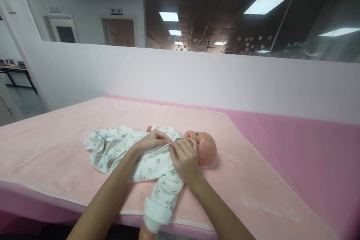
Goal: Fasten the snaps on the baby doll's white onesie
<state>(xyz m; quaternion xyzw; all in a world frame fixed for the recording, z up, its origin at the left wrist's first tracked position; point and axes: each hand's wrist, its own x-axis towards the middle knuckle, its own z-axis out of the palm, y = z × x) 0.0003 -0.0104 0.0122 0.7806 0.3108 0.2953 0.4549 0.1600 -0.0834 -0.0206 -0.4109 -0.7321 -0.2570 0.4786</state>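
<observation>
Far left, a dark-legged desk (14,68) is standing past the flat white partition (197,75). Next, a soft-looking pink blanket (56,150), lightly creased, is covering most of the pink table (315,150). Left of centre, the thin white printed onesie (152,165) is bunching into loose folds at the legs. Centre: left hand (152,140) is pinching the onesie's front near the neck, forearm crossing the trunk. Doll (208,148) is lying on its back across mid-frame, head to the right, the onesie wrapping its body. Near sleeve (167,187) is running to lower centre; its fuzzy turned-back cuff (157,212) is overhanging the blanket's pale-bound front edge. Right hand (185,159) is curling at the collar beside the doll's chin, thumb and fingertips closing on cloth. Smooth, round, bald head is resting on the blanket. Widest room for moving is lying right of the head; blanket's edge is slanting to lower right. Partition is bounding the far side, dark window (197,18) above.
</observation>
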